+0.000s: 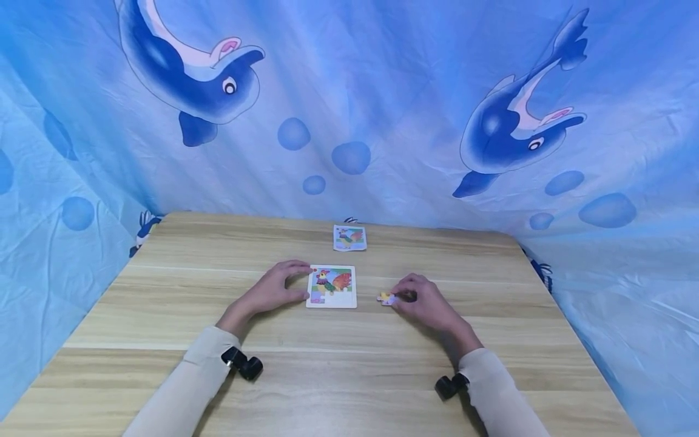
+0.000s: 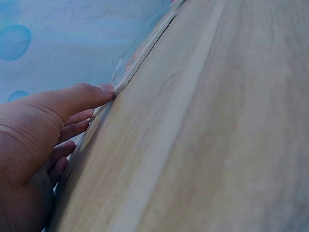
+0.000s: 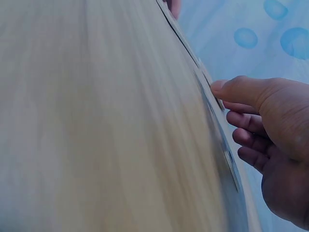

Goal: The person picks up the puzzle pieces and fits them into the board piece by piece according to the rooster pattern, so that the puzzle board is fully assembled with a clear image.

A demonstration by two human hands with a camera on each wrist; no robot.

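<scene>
A square jigsaw puzzle board with a white frame and a rooster picture lies flat on the table; its lower right part is blank white. At its left edge is my left hand, the thumb touching near the lower corner and the fingers near the upper one. In the left wrist view, the left thumb meets the board's edge. To the right of the board, my right hand pinches a small yellow and purple puzzle piece between thumb and fingers, close to the tabletop.
Behind the board lies a picture card with the same rooster. The wooden table ends at a blue curtain with dolphins. Each sleeve carries a small black camera, such as the left camera.
</scene>
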